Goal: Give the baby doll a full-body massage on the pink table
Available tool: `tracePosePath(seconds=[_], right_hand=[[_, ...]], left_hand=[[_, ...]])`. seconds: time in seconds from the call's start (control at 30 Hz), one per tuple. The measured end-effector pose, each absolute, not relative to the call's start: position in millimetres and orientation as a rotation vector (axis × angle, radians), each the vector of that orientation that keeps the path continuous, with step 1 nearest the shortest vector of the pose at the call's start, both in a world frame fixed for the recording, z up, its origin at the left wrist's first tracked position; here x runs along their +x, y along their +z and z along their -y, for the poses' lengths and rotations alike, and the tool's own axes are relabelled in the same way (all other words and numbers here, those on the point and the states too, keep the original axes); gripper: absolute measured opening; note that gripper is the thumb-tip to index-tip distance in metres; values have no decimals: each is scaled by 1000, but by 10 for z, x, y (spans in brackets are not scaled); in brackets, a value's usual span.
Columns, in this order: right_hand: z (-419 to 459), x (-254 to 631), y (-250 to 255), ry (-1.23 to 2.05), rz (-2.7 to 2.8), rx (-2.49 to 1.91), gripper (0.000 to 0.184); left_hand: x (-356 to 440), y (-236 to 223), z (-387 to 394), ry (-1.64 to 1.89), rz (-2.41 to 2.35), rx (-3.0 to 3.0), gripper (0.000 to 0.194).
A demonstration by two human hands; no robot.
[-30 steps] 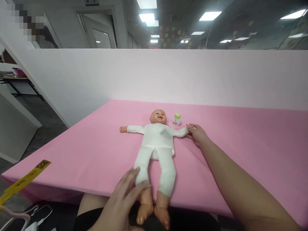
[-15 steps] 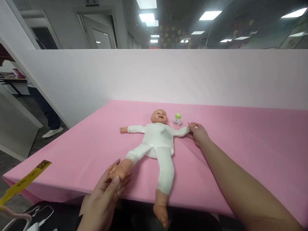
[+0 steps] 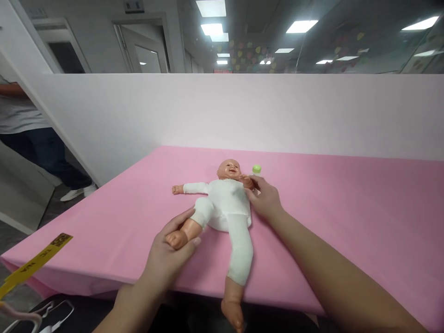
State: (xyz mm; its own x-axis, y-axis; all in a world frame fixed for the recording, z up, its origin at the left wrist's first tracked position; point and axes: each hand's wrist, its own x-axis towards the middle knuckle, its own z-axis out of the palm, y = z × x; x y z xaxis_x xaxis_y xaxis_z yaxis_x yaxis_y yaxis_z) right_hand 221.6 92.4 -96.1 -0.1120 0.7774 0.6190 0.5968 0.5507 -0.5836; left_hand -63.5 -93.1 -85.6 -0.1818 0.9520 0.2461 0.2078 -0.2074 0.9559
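A baby doll (image 3: 225,203) in a white suit lies face up on the pink table (image 3: 347,208). My left hand (image 3: 169,252) is closed around the doll's bare foot, with that leg bent up toward its body. My right hand (image 3: 265,199) holds the doll's arm folded in against its chest. The doll's other arm stretches out to the left and its other leg hangs over the table's front edge. A small bottle with a green cap (image 3: 256,169) stands just behind my right hand.
A white partition wall (image 3: 243,111) runs along the back of the table. Another person (image 3: 31,134) stands at the far left beyond the partition. A yellow tape strip (image 3: 31,264) and a wire hanger (image 3: 34,317) show at the lower left.
My left hand pushed the doll's foot up so the knee bent. My right hand moved left, folding the doll's arm onto its chest. The person at the left came closer.
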Motion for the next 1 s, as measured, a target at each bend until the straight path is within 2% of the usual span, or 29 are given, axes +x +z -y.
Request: tracePosePath(seconds=[0.17,0.33,0.43,0.57,0.7,1.0], right_hand=[[-875,2068,-970,85,2151,-1046,26],[-925,2049,-1102,-141,2292,-839,29],[-930,2051,-1118,-140,2322,-817,32],[-886,2057,-1050,18,2264,-844,29],[-905,2175,-1049,310,2017,-1053,32],[-1483,2930,-1335,691,1204,-1375,62]], left_hand=[[-526,-767,527,1444,-1387,1452,71],[-397,-751,215,1315,-1328,1403,77],[-339,-724,94,1266,-1300,1406,77],[-339,-721,69,1258,-1322,1399,78],[-439,-760,252,1311,-1366,1421,78],[-690,-975,1134,1433,-1598,1506,72]])
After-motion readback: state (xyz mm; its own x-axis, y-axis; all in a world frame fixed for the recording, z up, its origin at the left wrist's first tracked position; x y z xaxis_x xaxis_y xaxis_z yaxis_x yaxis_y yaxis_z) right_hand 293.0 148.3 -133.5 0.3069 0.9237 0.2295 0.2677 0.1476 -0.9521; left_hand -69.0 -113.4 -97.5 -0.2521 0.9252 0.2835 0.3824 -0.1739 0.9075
